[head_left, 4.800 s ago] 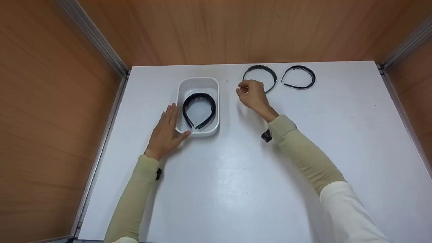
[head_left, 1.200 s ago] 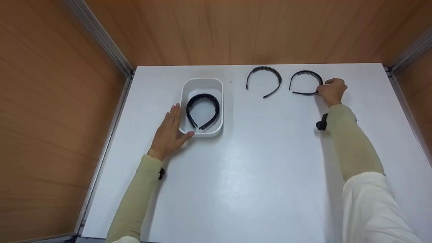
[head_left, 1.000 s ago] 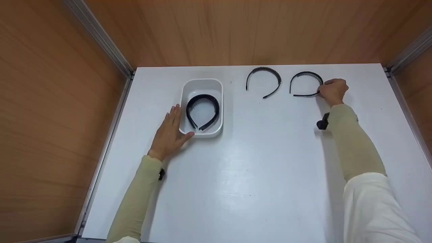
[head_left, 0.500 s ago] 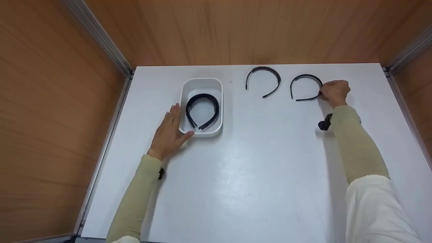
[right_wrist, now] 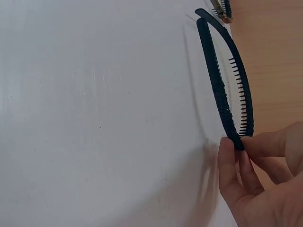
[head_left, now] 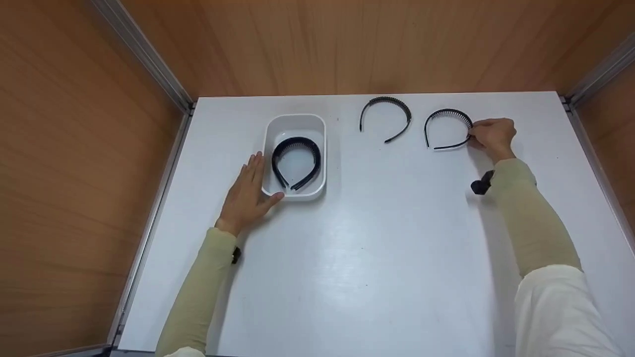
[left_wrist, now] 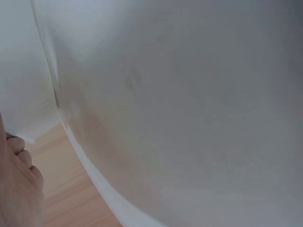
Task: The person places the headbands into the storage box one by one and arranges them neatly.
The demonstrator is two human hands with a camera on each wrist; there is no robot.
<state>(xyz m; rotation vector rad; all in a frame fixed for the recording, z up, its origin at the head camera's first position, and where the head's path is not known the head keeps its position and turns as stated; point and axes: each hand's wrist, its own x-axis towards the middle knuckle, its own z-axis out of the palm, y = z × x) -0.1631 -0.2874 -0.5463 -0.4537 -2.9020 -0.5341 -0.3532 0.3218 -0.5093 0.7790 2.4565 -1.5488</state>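
My right hand (head_left: pixel 493 135) pinches the right side of a black toothed headband (head_left: pixel 450 112) near the table's far right. In the right wrist view, thumb and fingertips grip this headband (right_wrist: pixel 219 90) at one side, its open ends pointing away from the hand. Its shadow falls on the white surface beside it. My left hand (head_left: pixel 243 196) lies with straight fingers along the left wall of a white tray (head_left: pixel 324 168), thumb at the near corner. Inside the tray are black headbands (head_left: pixel 278 151), stacked closely together. A big pale, blurred surface fills most of the left wrist view.
Another black toothed headband (head_left: pixel 389 99) lies between the tray and my right hand, by the far edge. Wooden panels (head_left: pixel 317 47) stand behind and at both sides of the white table (head_left: pixel 357 258).
My right hand has moved from the middle headband to the right one and pinches it. That headband has shifted slightly toward the near side and tilted. The left hand stays at the tray.
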